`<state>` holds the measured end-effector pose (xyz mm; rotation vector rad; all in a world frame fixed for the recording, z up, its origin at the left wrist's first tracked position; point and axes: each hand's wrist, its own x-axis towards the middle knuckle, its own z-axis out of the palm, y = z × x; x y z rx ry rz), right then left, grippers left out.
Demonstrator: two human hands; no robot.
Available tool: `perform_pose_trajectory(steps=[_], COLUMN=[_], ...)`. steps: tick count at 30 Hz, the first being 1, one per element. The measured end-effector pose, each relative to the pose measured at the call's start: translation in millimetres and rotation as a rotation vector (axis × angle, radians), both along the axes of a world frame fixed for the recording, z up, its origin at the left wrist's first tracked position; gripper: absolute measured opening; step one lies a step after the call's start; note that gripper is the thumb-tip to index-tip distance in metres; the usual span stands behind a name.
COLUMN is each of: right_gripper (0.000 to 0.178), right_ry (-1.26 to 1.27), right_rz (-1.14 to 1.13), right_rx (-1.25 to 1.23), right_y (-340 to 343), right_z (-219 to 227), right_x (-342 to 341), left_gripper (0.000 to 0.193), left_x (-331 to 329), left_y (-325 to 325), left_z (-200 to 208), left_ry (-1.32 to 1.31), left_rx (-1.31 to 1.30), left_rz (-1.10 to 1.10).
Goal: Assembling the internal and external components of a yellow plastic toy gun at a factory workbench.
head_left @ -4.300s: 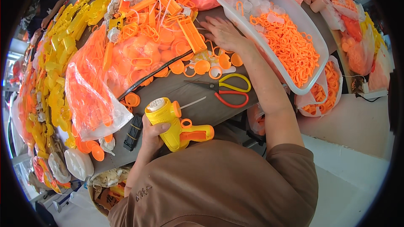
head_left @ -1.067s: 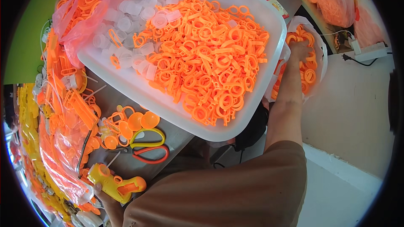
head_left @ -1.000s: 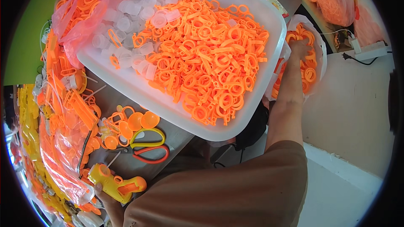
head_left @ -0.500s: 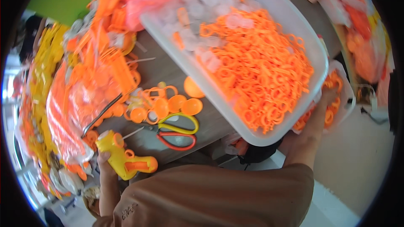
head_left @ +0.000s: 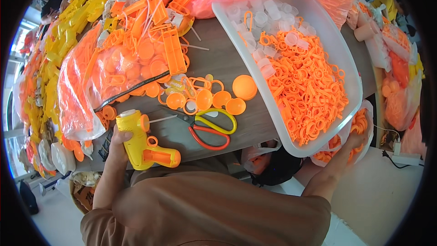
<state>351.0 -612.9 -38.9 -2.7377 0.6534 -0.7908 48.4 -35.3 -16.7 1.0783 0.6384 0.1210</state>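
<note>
My left hand [head_left: 119, 140] is wrapped round a yellow gun-shaped plastic toy [head_left: 134, 146] at the table's near edge. The toy has an orange handle part, a small orange ring and an orange knob on its side. Low on the right, my right hand [head_left: 354, 143] reaches into a clear plastic bag [head_left: 367, 132] of orange ring-shaped parts [head_left: 359, 122]; its fingers are hidden among them. Scissors [head_left: 213, 128] with one yellow and one red handle lie on the table beside the toy.
A large white tub [head_left: 241, 57] of orange ring parts and translucent caps stands on the grey table [head_left: 207, 66]. Orange cups [head_left: 204, 99] and a round orange lid [head_left: 244, 87] lie left of it. Bags of orange parts [head_left: 84, 95] and yellow pieces [head_left: 68, 41] crowd the left.
The view has turned, so the table and tub appear further right and sharper. My left hand keeps the toy; my right hand stays in the bag.
</note>
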Motion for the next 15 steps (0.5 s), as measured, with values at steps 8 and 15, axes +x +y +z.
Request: perform_pose_trajectory(steps=[8, 15], right_gripper=[0.048, 0.048], right_ry=[-0.211, -0.180], right_rz=[0.261, 0.350], right_rx=[0.441, 0.804], right_y=[-144.7, -57.2], right_z=[-69.2, -1.5], right_x=[-2.7, -26.3], left_gripper=[0.068, 0.065], left_x=[1.4, -3.1], left_y=[-0.9, 2.9], left_z=[1.7, -5.8], left_ry=[-0.037, -0.095], left_rx=[0.004, -0.051], left_rz=[-0.050, -0.040])
